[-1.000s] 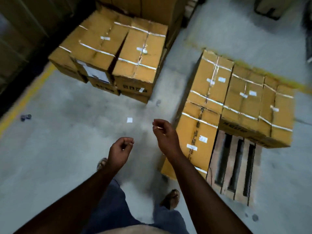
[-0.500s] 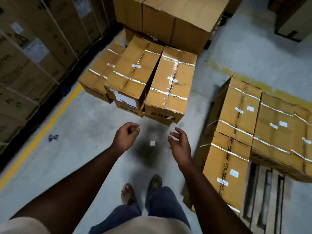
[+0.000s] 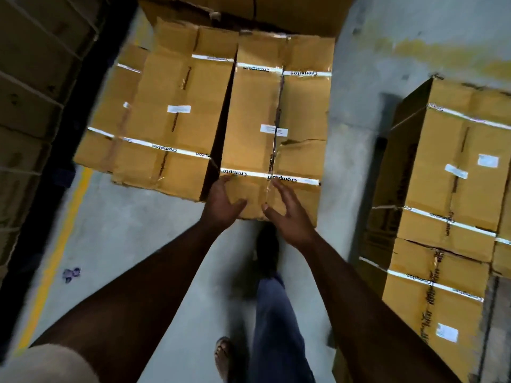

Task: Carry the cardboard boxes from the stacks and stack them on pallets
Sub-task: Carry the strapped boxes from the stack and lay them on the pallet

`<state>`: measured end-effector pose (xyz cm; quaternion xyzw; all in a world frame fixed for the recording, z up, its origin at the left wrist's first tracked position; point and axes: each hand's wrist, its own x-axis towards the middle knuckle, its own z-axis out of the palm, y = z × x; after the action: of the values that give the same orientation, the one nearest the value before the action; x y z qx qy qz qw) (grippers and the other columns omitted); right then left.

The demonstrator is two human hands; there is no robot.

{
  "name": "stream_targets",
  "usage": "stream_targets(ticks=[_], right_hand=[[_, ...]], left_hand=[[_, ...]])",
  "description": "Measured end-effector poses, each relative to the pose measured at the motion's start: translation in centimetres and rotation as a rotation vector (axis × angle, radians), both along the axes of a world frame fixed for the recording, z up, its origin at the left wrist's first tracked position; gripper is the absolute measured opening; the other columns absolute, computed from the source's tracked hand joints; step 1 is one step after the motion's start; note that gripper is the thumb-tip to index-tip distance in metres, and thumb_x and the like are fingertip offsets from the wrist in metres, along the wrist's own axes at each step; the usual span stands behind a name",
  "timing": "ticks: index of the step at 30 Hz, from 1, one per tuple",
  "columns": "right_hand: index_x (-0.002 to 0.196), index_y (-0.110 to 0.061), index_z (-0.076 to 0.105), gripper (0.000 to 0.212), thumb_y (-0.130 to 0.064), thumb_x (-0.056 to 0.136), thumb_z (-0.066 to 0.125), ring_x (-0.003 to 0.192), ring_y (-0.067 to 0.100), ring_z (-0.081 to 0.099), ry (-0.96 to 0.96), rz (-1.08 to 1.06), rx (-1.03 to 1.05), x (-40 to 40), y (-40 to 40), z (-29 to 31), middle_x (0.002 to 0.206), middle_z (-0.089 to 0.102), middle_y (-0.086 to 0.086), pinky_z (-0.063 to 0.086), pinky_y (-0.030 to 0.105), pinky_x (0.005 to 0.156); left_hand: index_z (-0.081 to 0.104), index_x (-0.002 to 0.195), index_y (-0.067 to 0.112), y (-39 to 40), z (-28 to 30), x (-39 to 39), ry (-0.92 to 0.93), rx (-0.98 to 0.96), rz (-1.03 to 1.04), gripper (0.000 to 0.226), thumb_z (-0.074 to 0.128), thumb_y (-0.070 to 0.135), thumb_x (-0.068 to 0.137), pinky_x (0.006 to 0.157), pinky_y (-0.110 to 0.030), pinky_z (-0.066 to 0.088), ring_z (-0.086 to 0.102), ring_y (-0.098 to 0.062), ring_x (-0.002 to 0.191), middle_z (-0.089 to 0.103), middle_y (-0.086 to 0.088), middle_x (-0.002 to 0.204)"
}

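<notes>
My left hand (image 3: pixel 221 201) lies on the near end of the cardboard box (image 3: pixel 272 128) straight ahead of me, fingers spread flat on its top by the left corner and thumb out toward the middle, not closed around anything. My right hand (image 3: pixel 287 210) is open too, fingers splayed over the same near end beside the centre seam; the blur keeps me from telling whether it touches the cardboard or is just above it. White printed straps (image 3: pixel 300 179) cross this box, one just beyond my fingertips and another near the far end, and a small white label (image 3: pixel 273 130) sits on the seam. Just beside it on the left, with a dark gap between them, is a second strapped box (image 3: pixel 177 120), and a lower one (image 3: pixel 110 128) shows past that. Both stand on the grey concrete floor (image 3: pixel 124 230), where a yellow line (image 3: pixel 55 258) runs along the left. Well apart on my right is another stack of strapped boxes (image 3: pixel 453 205). Below my arms are my trouser leg (image 3: pixel 276 327) and a sandalled foot (image 3: pixel 224 357).
</notes>
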<state>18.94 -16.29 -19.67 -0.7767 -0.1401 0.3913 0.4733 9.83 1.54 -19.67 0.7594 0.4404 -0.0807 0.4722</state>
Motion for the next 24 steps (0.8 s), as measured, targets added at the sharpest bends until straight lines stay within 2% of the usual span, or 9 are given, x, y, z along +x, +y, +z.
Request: stream_targets(ticks=[3, 6, 8, 10, 12, 14, 18, 22, 24], right_hand=[[0.164, -0.022, 0.023, 0.096, -0.039, 0.087, 0.077, 0.158, 0.030, 0.018, -0.236, -0.164, -0.175, 5.0, 1.6, -5.3, 0.171, 0.024, 0.003, 0.021, 0.048, 0.127], [0.165, -0.034, -0.004, 0.129, -0.047, 0.076, 0.090, 0.158, 0.028, 0.019, -0.075, -0.390, -0.293, 8.1, 1.0, -8.8, 0.173, 0.013, 0.001, 0.022, 0.051, 0.127], [0.161, -0.044, -0.011, 0.135, -0.051, 0.072, 0.091, 0.154, 0.027, 0.030, 0.079, -0.425, -0.308, 8.6, 0.0, -10.1, 0.172, 0.017, -0.003, 0.032, 0.056, 0.123], [0.162, -0.042, -0.001, 0.132, -0.054, 0.070, 0.092, 0.146, 0.028, 0.041, 0.197, -0.412, -0.333, 9.0, -1.1, -11.3, 0.168, 0.030, -0.001, 0.038, 0.057, 0.119], [0.158, -0.040, 0.027, 0.122, -0.060, 0.059, 0.095, 0.132, 0.026, 0.055, 0.296, -0.428, -0.320, 9.4, -1.9, -12.0, 0.151, 0.052, -0.003, 0.047, 0.056, 0.112], [0.149, -0.039, 0.043, 0.112, -0.065, 0.054, 0.095, 0.122, 0.024, 0.062, 0.329, -0.434, -0.288, 9.6, -2.5, -11.6, 0.137, 0.062, -0.008, 0.052, 0.053, 0.105], [0.149, -0.038, 0.045, 0.091, -0.055, 0.072, 0.090, 0.115, 0.020, 0.061, 0.257, -0.421, -0.235, 8.1, -4.2, -7.4, 0.133, 0.062, -0.011, 0.051, 0.042, 0.095], [0.137, -0.042, 0.053, 0.075, -0.054, 0.073, 0.090, 0.109, 0.014, 0.065, 0.229, -0.414, -0.196, 4.0, -7.6, -1.7, 0.122, 0.067, -0.016, 0.055, 0.044, 0.096], [0.127, -0.046, 0.057, 0.065, -0.054, 0.072, 0.091, 0.105, 0.012, 0.067, 0.215, -0.407, -0.199, 1.0, -9.5, 1.8, 0.114, 0.069, -0.019, 0.057, 0.045, 0.094]], left_hand=[[0.051, 0.140, 0.007, 3.3, -5.8, 3.5, -0.014, -0.008, 0.045, 0.090, 0.097, 0.028, 0.065, 0.111, -0.045, 0.047, 0.058, -0.027, 0.127, 0.060, -0.011, 0.136], [0.042, 0.146, 0.013, 4.7, -7.5, 5.7, 0.008, -0.057, 0.137, 0.091, 0.094, 0.021, 0.072, 0.111, -0.039, 0.043, 0.052, -0.016, 0.127, 0.052, 0.002, 0.140], [0.034, 0.151, 0.022, 5.6, -8.5, 5.8, 0.035, -0.085, 0.127, 0.097, 0.093, 0.026, 0.074, 0.107, -0.039, 0.044, 0.050, -0.014, 0.126, 0.049, 0.008, 0.141], [0.041, 0.148, 0.025, 6.5, -9.4, 5.4, 0.056, -0.188, 0.116, 0.091, 0.094, 0.030, 0.074, 0.106, -0.044, 0.050, 0.059, -0.014, 0.122, 0.057, 0.009, 0.138], [0.052, 0.142, 0.023, 6.6, -9.5, 5.1, 0.067, -0.279, 0.118, 0.076, 0.092, 0.027, 0.077, 0.103, -0.046, 0.054, 0.065, -0.010, 0.112, 0.066, 0.008, 0.129], [0.052, 0.142, 0.022, 6.1, -8.8, 4.9, 0.046, -0.290, 0.132, 0.074, 0.090, 0.027, 0.079, 0.099, -0.042, 0.054, 0.064, -0.007, 0.111, 0.066, 0.007, 0.129], [0.051, 0.142, 0.027, 4.4, -5.3, 2.4, -0.010, -0.257, 0.168, 0.077, 0.091, 0.037, 0.077, 0.091, -0.031, 0.054, 0.064, -0.007, 0.112, 0.066, 0.011, 0.128], [0.055, 0.138, 0.031, 1.3, -0.5, -2.3, -0.009, -0.262, 0.176, 0.078, 0.092, 0.047, 0.072, 0.095, -0.039, 0.054, 0.066, -0.010, 0.109, 0.068, 0.010, 0.126], [0.057, 0.137, 0.028, -0.7, 2.6, -5.2, -0.012, -0.250, 0.176, 0.074, 0.092, 0.043, 0.074, 0.092, -0.037, 0.053, 0.065, -0.008, 0.105, 0.069, 0.009, 0.123]])
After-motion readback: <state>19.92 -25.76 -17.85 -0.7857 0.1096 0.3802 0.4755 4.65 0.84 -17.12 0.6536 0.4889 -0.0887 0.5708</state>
